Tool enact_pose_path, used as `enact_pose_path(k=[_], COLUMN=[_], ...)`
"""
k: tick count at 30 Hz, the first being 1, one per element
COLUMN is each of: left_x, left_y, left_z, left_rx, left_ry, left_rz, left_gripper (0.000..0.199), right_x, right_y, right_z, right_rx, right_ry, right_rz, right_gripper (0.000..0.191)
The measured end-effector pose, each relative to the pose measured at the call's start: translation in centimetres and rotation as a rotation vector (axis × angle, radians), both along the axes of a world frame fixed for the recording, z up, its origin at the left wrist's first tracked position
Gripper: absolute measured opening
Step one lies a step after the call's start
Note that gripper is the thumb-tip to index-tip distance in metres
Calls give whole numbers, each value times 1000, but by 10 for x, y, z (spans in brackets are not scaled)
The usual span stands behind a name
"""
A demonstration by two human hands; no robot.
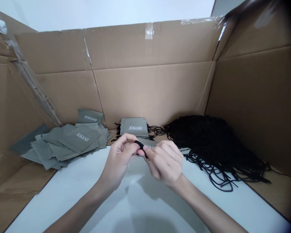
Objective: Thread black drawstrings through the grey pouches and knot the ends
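Observation:
A short length of black cord (141,147), folded or bunched, is pinched between both hands above the white tabletop. My left hand (118,158) grips its upper end between thumb and forefinger. My right hand (165,160) is closed with its thumb and forefinger on the lower part. Just behind the fingers lies a grey INTEX pouch (149,142), mostly hidden by the hands. Farther back sits a neat stack of grey INTEX pouches (134,125) with black cords sticking out at both sides.
On the left is a loose heap of grey INTEX pouches (80,139). A large tangle of black cords (208,139) lies on the right, strands trailing onto the white tabletop (87,181). Tall cardboard walls (147,87) enclose the back and both sides.

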State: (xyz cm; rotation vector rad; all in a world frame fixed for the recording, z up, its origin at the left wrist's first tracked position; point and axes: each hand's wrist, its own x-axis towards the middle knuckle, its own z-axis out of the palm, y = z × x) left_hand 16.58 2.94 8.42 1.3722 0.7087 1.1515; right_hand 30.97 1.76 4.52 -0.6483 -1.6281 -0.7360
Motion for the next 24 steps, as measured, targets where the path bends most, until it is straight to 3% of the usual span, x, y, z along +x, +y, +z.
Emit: enact_pose_path(k=[3, 6, 8, 10, 12, 19, 24], left_x=[5, 3, -3, -10, -16, -17, -19], left_y=[4, 13, 21, 26, 29, 20, 18], left_z=[-12, -22, -23, -19, -12, -5, -2], left_rx=[218, 658, 913, 1037, 1077, 1027, 1052], left_ry=[53, 156, 230, 299, 353, 311, 341], left_rz=[197, 414, 430, 356, 279, 164, 60], left_gripper=[5, 10, 15, 18, 20, 25, 31], right_x=[-4, -7, -2, 8, 18, 35, 38], right_y=[2, 3, 5, 7, 9, 3, -3], right_z=[-1, 7, 15, 23, 29, 41, 46], right_rx=[-218, -589, -828, -1024, -1155, -1374, -1498], right_ry=[208, 522, 602, 575, 511, 344, 262], right_rz=[104, 369, 586, 761, 851, 944, 978], right_gripper=[12, 24, 35, 42, 46, 56, 47])
